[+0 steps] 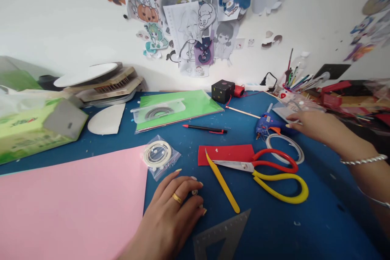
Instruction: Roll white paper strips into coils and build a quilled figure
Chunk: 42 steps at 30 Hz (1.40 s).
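Note:
My left hand (173, 207) rests on the blue table with its fingers curled round a small white paper coil (195, 191), which is partly hidden. To the right lie yellow tweezers (224, 185) and scissors (250, 166) with one red and one yellow handle, both overlapping a red paper strip (227, 153). My right hand (310, 124) reaches to the far right, beyond a blue glue gun (268, 124). Its fingers are drawn together at a clear plastic packet (282, 110); what they hold is unclear. A roll of white paper strip (300, 156) lies below that hand.
Pink paper (76, 203) covers the left front, with bagged white paper strips (158, 153) at its corner. Behind lie a pen (204, 129), green paper (191, 103) and a tissue pack (39, 126). A triangle ruler (224, 233) is in front; a black box (223, 91) stands at the wall.

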Tool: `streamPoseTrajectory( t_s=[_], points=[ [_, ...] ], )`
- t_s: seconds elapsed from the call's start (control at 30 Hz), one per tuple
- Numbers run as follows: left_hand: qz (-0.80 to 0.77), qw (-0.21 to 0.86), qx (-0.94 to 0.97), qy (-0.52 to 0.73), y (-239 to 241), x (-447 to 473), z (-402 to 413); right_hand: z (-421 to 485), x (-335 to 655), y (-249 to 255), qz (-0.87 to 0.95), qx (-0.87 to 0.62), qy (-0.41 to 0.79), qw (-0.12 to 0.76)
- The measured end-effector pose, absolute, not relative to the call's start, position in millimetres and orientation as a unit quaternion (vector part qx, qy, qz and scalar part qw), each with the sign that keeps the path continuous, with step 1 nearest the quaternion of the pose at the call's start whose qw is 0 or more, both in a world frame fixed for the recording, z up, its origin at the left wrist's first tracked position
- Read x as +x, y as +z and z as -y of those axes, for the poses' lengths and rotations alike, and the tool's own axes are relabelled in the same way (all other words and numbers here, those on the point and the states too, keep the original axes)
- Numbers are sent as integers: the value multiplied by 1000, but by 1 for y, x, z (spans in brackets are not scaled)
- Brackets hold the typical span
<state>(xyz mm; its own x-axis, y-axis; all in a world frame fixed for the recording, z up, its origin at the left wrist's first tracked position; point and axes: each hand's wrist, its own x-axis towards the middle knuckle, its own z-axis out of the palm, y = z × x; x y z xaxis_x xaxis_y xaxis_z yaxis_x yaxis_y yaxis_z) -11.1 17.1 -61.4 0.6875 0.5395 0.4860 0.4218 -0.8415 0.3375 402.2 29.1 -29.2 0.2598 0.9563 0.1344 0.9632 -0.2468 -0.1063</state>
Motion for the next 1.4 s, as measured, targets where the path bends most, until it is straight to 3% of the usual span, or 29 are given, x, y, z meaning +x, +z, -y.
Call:
streamPoseTrajectory(
  t_s=[0.2, 0.37, 0.6, 0.9, 1.13, 1.4],
  points=[
    [-271, 96, 912, 292, -61, -12, -15, -48, 392, -19, 673, -738, 44, -30],
    [-271, 104, 913, 287, -62, -13, -17, -59, 385, -22, 675, -735, 28, -61],
    [-272, 97, 913, 287, -60, -12, -16, -47, 373, -27, 651, -758, -23, 24],
    [-263, 71, 918, 288, -60, -10, -23, -31, 340, 13, 593, -761, -99, 243],
    [-263, 66, 929, 251, -55, -8, -21, -14, 265, 9, 676, -704, -36, 215],
    [-249, 65, 938, 232, -37, -24, -27, -7, 252, -14, 730, -649, -49, 212]
  ],
)
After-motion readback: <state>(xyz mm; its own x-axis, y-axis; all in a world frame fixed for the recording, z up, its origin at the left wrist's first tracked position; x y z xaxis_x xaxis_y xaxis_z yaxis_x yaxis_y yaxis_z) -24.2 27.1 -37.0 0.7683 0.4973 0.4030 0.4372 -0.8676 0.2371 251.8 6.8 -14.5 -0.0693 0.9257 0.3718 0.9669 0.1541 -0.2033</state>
